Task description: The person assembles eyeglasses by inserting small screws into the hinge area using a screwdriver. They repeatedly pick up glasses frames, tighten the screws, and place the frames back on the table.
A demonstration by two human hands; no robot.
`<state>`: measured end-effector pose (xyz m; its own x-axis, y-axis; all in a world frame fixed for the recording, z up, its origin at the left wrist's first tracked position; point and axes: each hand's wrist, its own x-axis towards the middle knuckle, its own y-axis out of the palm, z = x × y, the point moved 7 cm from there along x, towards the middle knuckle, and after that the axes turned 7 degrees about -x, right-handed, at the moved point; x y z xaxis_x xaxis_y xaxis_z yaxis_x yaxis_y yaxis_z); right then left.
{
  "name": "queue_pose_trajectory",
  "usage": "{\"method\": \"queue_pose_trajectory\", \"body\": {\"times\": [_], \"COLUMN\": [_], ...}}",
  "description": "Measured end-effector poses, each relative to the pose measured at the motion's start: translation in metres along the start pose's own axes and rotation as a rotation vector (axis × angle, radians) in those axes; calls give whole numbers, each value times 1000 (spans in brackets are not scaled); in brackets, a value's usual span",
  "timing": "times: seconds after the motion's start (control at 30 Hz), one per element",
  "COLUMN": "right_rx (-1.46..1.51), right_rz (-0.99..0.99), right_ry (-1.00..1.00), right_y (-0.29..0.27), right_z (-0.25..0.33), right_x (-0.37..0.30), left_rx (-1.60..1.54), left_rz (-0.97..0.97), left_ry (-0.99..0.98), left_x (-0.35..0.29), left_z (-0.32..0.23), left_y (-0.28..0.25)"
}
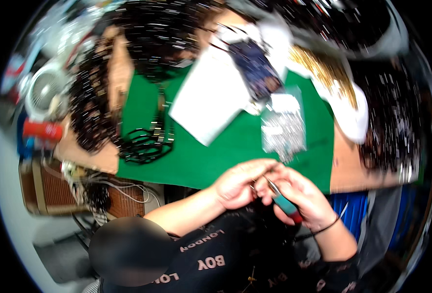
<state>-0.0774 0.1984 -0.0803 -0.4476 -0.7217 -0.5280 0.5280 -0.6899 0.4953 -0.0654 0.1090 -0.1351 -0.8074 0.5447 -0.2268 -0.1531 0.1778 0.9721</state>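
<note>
Over the near edge of the green mat (206, 161), my two hands meet at the fingertips. In my right hand (309, 198) is a small hand tool like pliers (285, 204), with a teal and red handle. Its metal tip points toward my left hand (240, 181). The left fingers are closed and bent against the right ones; what they hold, if anything, is too small and blurred to name. A clear bag (283, 129) of small silvery pieces lies on the mat just beyond my hands.
A white sheet (208, 97) and a dark phone-like slab (256, 68) lie farther back. Dark glossy strands in loops (147, 146) rest at the left, near a white fan (47, 93) and a red can-like item (42, 130). Golden strands (328, 73) lie at the right.
</note>
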Motion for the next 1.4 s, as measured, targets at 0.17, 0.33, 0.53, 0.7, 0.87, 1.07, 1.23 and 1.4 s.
{"method": "queue_pose_trajectory", "body": {"times": [0.17,0.33,0.53,0.7,0.87,1.07,1.23,1.4], "right_rx": [112,-80,-136,-127,-152,-121,23,137], "right_rz": [266,-87,-110,-118,-100,-333,-381,-281], "right_ry": [-253,-268,-310,-334,-386,-210,-76,-87], "right_y": [-15,-65,-93,-96,-97,-99,-112,-122], "right_z": [13,13,10,7,6,6,0,-3], "right_x": [-12,-3,-3,-2,-5,-17,-12,-4], "left_rx": [324,2063,2334,2275,2506,2340,2157,2126], "left_rz": [477,149,-762,-721,-797,-803,-1824,-1729], "left_ry": [243,1201,519,473,452,1035,1107,998], "left_x": [-40,-130,-149,-139,-135,-190,-300,-322], "left_z": [-24,-46,-71,-91,-134,-186,-264,-293], "left_y": [99,187,123,106,86,96,45,46]}}
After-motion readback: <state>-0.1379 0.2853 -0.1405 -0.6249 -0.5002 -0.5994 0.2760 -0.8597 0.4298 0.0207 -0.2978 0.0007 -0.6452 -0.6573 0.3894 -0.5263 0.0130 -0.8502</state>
